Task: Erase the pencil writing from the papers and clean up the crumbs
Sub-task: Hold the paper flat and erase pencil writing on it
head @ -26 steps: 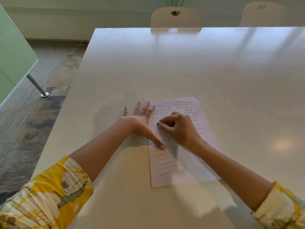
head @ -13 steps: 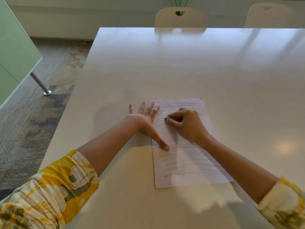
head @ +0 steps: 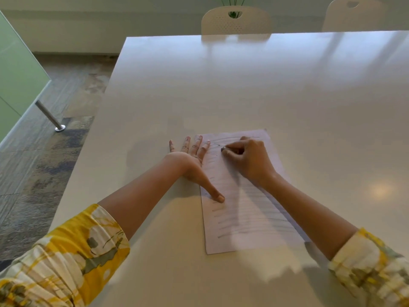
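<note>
Two chairs [head: 235, 21] behind white table [head: 265, 89]; left hand [head: 190, 158] flat on paper [head: 245, 213]; right hand [head: 247, 158] pinches eraser [head: 223, 149].

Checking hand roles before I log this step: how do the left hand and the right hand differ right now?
The left hand lies flat with fingers spread, pressing the paper at its left edge; the right hand is curled, pinching a small dark eraser. The left hand lies half on the table, thumb on the sheet; the right hand sits wholly over the sheet near its top lines. Both touch the same paper, and both arms wear yellow patterned sleeves.
</note>
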A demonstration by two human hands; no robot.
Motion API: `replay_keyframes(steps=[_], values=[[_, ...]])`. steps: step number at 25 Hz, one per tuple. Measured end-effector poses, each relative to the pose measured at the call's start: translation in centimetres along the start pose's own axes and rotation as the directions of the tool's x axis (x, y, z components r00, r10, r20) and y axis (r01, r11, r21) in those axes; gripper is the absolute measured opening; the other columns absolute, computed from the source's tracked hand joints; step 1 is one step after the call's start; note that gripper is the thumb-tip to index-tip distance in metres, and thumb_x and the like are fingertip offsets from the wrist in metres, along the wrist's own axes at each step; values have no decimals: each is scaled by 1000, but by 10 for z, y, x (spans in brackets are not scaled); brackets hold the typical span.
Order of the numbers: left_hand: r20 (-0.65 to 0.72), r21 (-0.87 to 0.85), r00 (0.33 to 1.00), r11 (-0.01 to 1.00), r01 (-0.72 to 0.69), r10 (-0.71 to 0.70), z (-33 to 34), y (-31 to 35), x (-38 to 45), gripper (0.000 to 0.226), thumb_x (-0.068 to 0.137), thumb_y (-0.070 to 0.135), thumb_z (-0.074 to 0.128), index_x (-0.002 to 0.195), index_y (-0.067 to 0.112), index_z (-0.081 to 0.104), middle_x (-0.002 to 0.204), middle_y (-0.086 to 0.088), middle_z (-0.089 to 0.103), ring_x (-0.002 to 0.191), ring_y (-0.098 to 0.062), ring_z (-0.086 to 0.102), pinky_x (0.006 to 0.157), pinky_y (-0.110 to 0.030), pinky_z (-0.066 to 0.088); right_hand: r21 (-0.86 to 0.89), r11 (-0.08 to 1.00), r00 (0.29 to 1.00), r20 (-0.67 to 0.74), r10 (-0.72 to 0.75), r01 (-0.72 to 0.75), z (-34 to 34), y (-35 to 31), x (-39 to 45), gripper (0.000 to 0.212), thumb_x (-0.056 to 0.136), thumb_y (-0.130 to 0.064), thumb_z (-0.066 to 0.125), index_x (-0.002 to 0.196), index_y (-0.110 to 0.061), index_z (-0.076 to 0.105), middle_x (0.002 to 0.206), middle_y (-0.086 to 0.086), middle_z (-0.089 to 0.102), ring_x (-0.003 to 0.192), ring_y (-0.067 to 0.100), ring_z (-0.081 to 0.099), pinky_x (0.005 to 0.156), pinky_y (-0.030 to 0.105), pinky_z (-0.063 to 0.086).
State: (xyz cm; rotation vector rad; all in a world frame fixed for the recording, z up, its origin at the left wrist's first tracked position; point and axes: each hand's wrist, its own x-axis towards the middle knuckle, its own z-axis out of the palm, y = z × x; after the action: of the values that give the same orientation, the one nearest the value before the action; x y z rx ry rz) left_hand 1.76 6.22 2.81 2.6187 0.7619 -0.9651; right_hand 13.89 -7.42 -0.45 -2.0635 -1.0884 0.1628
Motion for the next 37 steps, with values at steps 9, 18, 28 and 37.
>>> replay_keyframes(steps=[9, 18, 28, 37], values=[[-22, 45, 1000, 999, -4, 5, 0, 3, -1, 160, 45, 93, 68, 148, 27, -36, 155, 4, -44, 143, -25, -40, 109, -67, -25, 31, 991, 976, 175, -131, 127, 4, -18, -49, 20, 90, -27, 71, 107, -17, 76, 91, -5, 67, 77, 5, 64, 74, 19, 56], [-58, -23, 997, 999, -46, 44, 5, -1, -3, 163, 40, 93, 69, 149, 30, -35, 154, 7, -45, 141, -22, -43, 110, -65, -26, 3, 992, 977, 174, -125, 126, 3, -11, -35, 20, 90, -27, 70, 107, -17, 76, 90, -5, 66, 76, 6, 63, 73, 21, 57], [-67, -54, 996, 997, -59, 55, 7, -6, -2, 163, 40, 92, 70, 148, 33, -36, 153, 9, -46, 139, -21, -45, 110, -64, -27, -70, 991, 990, 91, -106, 113, 11, -13, 5, 20, 91, -22, 70, 108, -13, 76, 92, -1, 67, 76, 7, 62, 73, 16, 54], [-96, -79, 993, 993, -82, 75, 10, -9, 0, 164, 38, 93, 69, 149, 33, -34, 153, 10, -45, 139, -19, -45, 108, -64, -29, -57, 991, 991, 66, -118, 122, 21, -16, 4, 23, 90, -25, 71, 110, -14, 75, 92, 0, 68, 78, 8, 62, 69, 12, 48]])
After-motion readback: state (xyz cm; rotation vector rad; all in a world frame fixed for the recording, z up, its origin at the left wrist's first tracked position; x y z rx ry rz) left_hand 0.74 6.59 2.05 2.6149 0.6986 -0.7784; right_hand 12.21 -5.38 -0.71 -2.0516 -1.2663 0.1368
